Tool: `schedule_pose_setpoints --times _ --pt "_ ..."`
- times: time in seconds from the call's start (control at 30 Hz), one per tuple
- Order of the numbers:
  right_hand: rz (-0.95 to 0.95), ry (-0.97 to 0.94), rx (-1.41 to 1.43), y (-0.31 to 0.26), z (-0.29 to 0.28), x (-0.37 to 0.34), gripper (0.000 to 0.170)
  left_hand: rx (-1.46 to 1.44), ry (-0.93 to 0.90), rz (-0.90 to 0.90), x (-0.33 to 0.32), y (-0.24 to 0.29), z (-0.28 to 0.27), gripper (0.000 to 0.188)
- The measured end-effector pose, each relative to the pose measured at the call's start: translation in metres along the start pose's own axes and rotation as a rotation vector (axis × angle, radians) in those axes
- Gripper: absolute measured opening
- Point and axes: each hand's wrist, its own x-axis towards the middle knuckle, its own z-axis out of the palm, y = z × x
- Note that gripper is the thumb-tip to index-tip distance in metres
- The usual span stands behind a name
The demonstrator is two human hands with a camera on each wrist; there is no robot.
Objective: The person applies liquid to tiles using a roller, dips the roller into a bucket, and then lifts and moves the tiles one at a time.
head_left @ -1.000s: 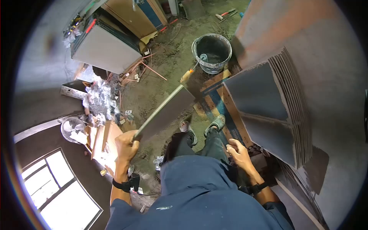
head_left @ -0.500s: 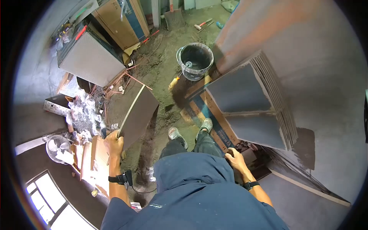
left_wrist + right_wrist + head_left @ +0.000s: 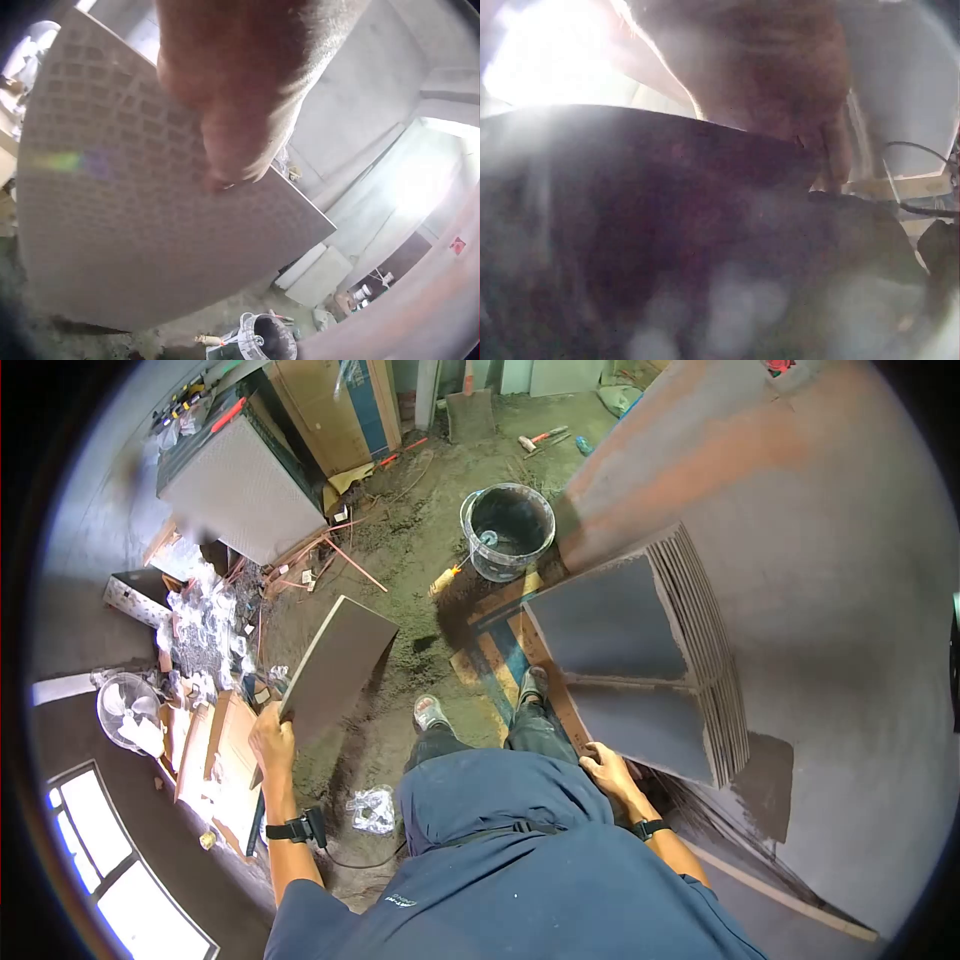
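Observation:
My left hand (image 3: 272, 745) grips one edge of a large grey tile (image 3: 340, 670) and holds it slanted to the left of my legs. In the left wrist view the tile's face (image 3: 150, 187) shows a grid of small raised squares, and the hand (image 3: 236, 142) covers part of its upper edge. My right hand (image 3: 610, 772) hangs by my right thigh with loosely curled fingers and no tool or tile in it. Dark cloth (image 3: 667, 240) fills much of the right wrist view, just below the hand (image 3: 780, 82). Dark grey tiles (image 3: 610, 620) with a layered, ridged side stand close by on the right.
A mortar-smeared bucket (image 3: 507, 530) stands ahead, with a yellow-handled tool (image 3: 443, 582) beside it. Flattened cardboard (image 3: 490, 670) lies by my feet. Boxes (image 3: 250, 490), thin scraps (image 3: 355, 565) and a fan (image 3: 128, 710) line the left side. A hammer (image 3: 540, 438) lies farther off.
The tile has swung left and toward me in the head view, its broad face now more visible. My right hand stays by the thigh. My feet have shifted slightly as the view moved.

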Motion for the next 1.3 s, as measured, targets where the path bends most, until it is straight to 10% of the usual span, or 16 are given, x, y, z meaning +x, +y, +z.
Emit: schedule_pose_setpoints --times 0.27,0.53,1.3 --pt "-0.124 -0.029 -0.083 0.111 -0.052 0.121 0.049 0.226 0.128 0.021 -0.002 -0.005 0.042 0.052" --pt "0.131 -0.072 0.176 0.139 -0.118 0.128 0.053 0.227 0.017 -0.062 0.020 0.021 0.035 0.047" --pt "0.061 0.017 -0.026 0.100 -0.086 0.123 0.040 0.191 -0.022 -0.093 0.045 -0.003 0.039 0.052"
